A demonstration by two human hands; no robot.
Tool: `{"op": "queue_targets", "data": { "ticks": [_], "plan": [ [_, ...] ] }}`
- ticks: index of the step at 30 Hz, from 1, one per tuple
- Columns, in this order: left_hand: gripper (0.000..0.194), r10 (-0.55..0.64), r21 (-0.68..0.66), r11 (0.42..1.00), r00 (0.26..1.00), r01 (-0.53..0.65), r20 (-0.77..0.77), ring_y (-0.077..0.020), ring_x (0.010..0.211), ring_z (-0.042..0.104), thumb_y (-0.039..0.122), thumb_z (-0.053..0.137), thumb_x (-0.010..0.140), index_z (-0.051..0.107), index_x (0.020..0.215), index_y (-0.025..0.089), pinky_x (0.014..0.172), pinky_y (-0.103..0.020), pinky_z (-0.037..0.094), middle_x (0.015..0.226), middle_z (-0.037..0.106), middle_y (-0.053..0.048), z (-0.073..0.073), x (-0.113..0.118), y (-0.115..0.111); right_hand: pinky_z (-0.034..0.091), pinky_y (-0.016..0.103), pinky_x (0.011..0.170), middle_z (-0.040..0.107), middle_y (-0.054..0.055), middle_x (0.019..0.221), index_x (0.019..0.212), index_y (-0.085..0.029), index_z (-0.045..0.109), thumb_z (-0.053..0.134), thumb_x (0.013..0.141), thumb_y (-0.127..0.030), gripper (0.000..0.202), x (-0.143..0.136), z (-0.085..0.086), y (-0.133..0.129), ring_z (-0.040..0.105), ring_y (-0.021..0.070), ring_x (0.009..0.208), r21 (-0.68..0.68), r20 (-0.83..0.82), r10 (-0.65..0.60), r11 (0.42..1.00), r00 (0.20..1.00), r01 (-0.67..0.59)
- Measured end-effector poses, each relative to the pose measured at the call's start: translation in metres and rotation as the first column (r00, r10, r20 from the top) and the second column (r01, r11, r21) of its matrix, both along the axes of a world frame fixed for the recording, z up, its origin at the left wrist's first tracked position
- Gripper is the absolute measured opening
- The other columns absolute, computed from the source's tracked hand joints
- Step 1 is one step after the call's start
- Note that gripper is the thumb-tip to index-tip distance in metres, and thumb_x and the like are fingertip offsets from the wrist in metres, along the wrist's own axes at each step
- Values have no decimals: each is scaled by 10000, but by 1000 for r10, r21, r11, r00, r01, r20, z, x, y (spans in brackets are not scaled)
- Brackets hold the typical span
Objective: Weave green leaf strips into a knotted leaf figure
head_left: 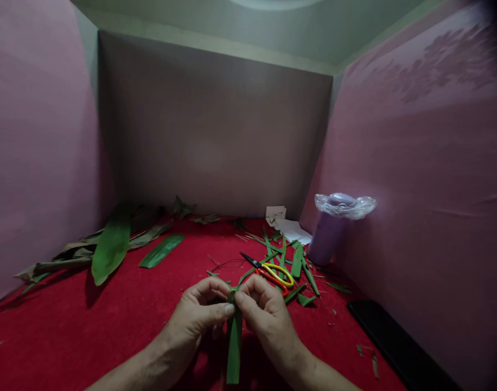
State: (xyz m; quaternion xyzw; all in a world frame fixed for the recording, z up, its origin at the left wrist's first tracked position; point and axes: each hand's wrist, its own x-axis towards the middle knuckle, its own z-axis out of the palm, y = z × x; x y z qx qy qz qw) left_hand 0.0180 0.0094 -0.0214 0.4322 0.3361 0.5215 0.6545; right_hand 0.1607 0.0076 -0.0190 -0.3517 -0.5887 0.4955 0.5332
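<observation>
A long green leaf strip (pixel 234 347) hangs down between my two hands at the lower middle, its top end folded or knotted. My left hand (pixel 203 312) pinches that top end from the left, thumb and fingers closed. From the right, my right hand (pixel 261 307) grips the same end between thumb and forefinger. Just beyond my right hand lie scissors (pixel 276 275) with one yellow and one red handle, their black blades pointing away to the left. Cut green leaf pieces (pixel 297 259) are scattered around the scissors. Fine detail of the fold is partly hidden by my fingertips.
A red cloth (pixel 122 331) covers the table. Broad green leaves (pixel 112 244) and dry ones lie at the left back. A purple bottle (pixel 327 239) with plastic over its top, white papers (pixel 293 231) and a black flat object (pixel 395 342) are on the right.
</observation>
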Motion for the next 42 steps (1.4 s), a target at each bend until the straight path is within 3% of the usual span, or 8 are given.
{"op": "queue_targets", "data": {
  "ticks": [8,23,30,37,42],
  "plan": [
    [181,-36,-91,995,999,37,8,-54,392,457,140,779,557,628,652,173,380,-159,324,502,597,56,4,2,-3,263,191,437,414,-66,549,669,-171,472,573,786,-285,192,1,-3,2,343,71,480,-30,23,-5,1000,1000,6],
    [152,-48,-110,992,997,55,63,-58,402,472,94,726,602,639,691,181,399,-161,341,517,588,49,5,0,-4,254,189,425,400,-82,510,695,-177,465,588,773,-343,221,0,1,2,334,64,436,-101,-31,77,992,997,-79],
    [157,-45,-113,992,997,53,70,-75,428,517,107,741,596,626,675,180,409,-169,355,532,614,39,8,0,-5,242,186,424,390,-87,522,718,-173,472,623,738,-365,245,0,6,-1,315,60,439,-128,-85,121,983,989,-132],
    [162,-76,-125,988,986,95,149,-136,540,628,77,705,636,618,713,190,526,-232,462,619,684,5,12,-1,-6,278,192,451,419,-74,551,775,-159,524,633,718,-329,209,4,7,-2,344,63,456,-143,-168,186,967,968,-211],
    [158,-92,-155,980,978,121,186,-116,519,602,65,682,650,618,730,185,505,-215,429,612,673,8,12,-4,-6,277,188,444,438,-71,555,818,-155,554,661,709,-323,228,5,4,0,337,60,452,-174,-211,210,953,955,-248]
  ]
}}
